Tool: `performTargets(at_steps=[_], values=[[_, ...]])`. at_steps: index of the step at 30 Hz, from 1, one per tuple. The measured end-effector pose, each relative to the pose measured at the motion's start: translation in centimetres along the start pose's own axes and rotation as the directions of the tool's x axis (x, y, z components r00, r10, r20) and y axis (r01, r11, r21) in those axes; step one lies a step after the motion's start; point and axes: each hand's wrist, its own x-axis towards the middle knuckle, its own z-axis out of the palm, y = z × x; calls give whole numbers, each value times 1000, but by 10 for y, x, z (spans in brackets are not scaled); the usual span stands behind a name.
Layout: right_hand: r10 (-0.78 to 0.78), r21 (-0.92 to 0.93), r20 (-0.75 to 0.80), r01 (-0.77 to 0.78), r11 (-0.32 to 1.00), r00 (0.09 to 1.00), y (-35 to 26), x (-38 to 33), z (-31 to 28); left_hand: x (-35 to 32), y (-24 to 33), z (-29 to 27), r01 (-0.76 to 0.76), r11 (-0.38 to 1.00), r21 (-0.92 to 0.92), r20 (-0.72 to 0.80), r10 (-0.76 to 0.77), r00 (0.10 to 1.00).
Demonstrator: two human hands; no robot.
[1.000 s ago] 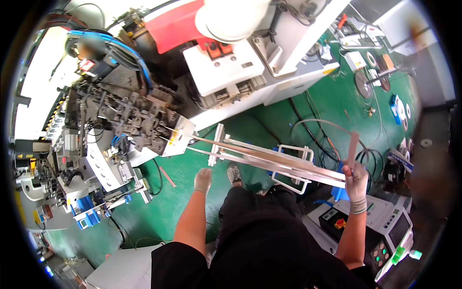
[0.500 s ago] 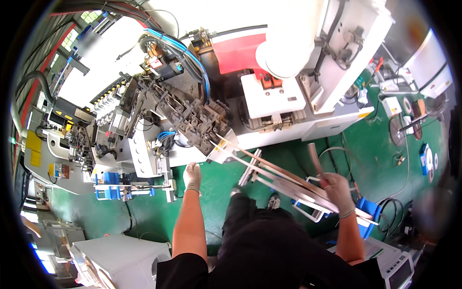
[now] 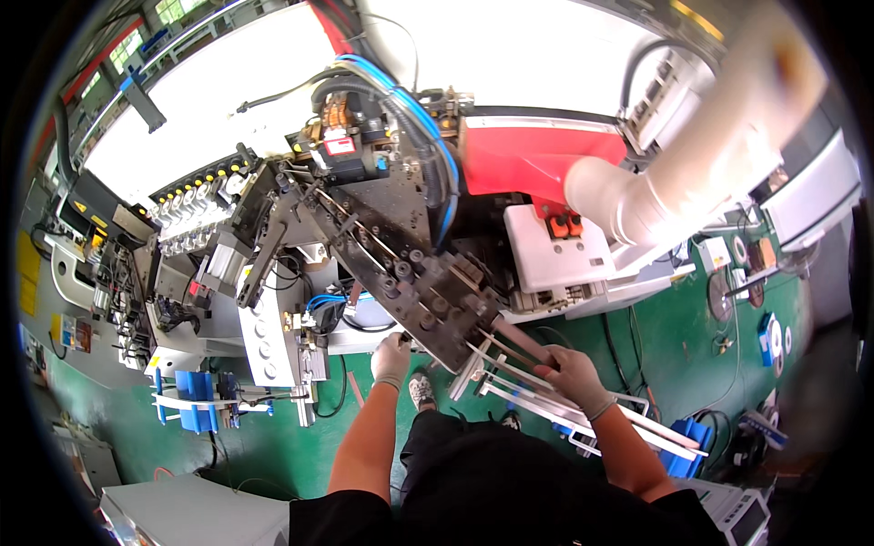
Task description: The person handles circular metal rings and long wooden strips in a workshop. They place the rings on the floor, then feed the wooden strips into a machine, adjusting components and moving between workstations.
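My right hand (image 3: 575, 378), in a pale glove, grips a flat brownish-grey strip (image 3: 521, 341). The strip's far end meets the front of the dark roller assembly (image 3: 437, 305) on the machine. Below that hand, long pale rails (image 3: 628, 420) run from the machine down to the right. My left hand (image 3: 391, 358), also gloved, is at the near edge of the roller assembly's metal plate. Its fingers are curled, and whatever they may hold is hidden.
A white box-shaped unit (image 3: 557, 250) and a wide pale duct (image 3: 674, 196) stand right of the rollers. Blue tubes (image 3: 428, 123) arch above. A blue-ended stand (image 3: 196, 400) is at left, another blue part (image 3: 685, 446) by the rails' end. Cables cross the green floor (image 3: 683, 346).
My view has moved closer to the machine. My right hand has moved left and forward, bringing the strip from an upward tilt to the rollers. My left hand has come to the plate's edge.
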Motion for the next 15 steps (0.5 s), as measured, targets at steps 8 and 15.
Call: performTargets(at_steps=[8,15], values=[[50,-209,153,-17,978,987,-13,42,33,6,-36,-9,74,923,-377,241,21,970],[107,-364,53,-81,928,993,48,-23,1,-5,-30,-20,-95,974,-205,-20,93,995]])
